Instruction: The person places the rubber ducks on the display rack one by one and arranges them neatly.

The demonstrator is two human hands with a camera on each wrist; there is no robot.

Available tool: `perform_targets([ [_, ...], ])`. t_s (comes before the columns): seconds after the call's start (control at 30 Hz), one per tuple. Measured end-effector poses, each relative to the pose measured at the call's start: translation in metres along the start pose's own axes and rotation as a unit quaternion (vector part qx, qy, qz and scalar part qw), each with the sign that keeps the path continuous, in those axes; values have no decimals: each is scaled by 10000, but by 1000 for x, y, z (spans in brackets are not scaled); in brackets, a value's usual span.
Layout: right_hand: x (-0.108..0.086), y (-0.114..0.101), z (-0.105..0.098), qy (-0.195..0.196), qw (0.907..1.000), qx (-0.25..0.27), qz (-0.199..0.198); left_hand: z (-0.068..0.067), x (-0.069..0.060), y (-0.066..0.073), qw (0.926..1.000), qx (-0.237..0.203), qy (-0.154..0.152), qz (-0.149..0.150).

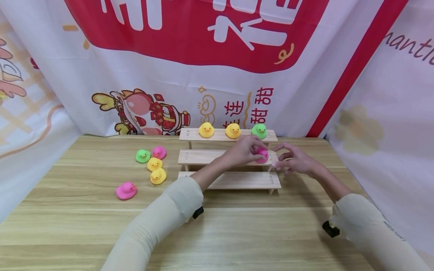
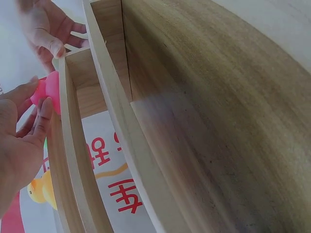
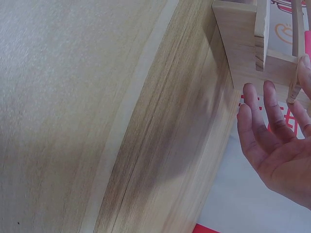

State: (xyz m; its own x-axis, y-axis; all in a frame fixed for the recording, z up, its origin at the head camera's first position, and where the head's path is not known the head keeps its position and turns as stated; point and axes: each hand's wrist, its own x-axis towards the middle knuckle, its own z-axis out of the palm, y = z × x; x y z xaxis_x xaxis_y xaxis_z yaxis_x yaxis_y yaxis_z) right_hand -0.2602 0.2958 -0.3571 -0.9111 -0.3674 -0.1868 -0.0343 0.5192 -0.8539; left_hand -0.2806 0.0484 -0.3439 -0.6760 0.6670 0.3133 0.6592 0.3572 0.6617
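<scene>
Near the right end of the wooden three-step rack (image 1: pixel 242 180), my left hand (image 1: pixel 242 152) pinches a pink rubber duck (image 1: pixel 262 155) at the middle step. In the left wrist view that pink duck (image 2: pixel 50 91) is between the thumb and fingers of the left hand (image 2: pixel 22 141), against the shelf board. My right hand (image 1: pixel 296 160) is at the rack's right end, fingers spread and apart from the duck. The right wrist view shows the right hand (image 3: pixel 286 155) with loosely bent fingers beside the rack's end and nothing in them. Two yellow ducks (image 1: pixel 206 130) and a green duck (image 1: pixel 259 130) sit on the top step.
Left of the rack on the wooden table (image 1: pixel 237 237) lie a green duck (image 1: pixel 143 156), a pink duck (image 1: pixel 159 152), two yellow ducks (image 1: pixel 158 176) and another pink duck (image 1: pixel 126 191). A printed cloth (image 1: pixel 162 71) hangs behind the table.
</scene>
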Motion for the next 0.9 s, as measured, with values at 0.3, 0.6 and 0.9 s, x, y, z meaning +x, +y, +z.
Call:
perform_targets([
  [0.3, 0, 1, 1, -11, 10000, 7, -19, 1, 0, 0, 9999, 3, -9, -115],
  [0.6, 0, 1, 1, -16, 10000, 0, -53, -3, -3, 3, 9995, -193, 18, -252],
  [0.9, 0, 1, 1, 17, 10000, -31, -56, -20, -19, 3, 9999, 89, 58, -8],
])
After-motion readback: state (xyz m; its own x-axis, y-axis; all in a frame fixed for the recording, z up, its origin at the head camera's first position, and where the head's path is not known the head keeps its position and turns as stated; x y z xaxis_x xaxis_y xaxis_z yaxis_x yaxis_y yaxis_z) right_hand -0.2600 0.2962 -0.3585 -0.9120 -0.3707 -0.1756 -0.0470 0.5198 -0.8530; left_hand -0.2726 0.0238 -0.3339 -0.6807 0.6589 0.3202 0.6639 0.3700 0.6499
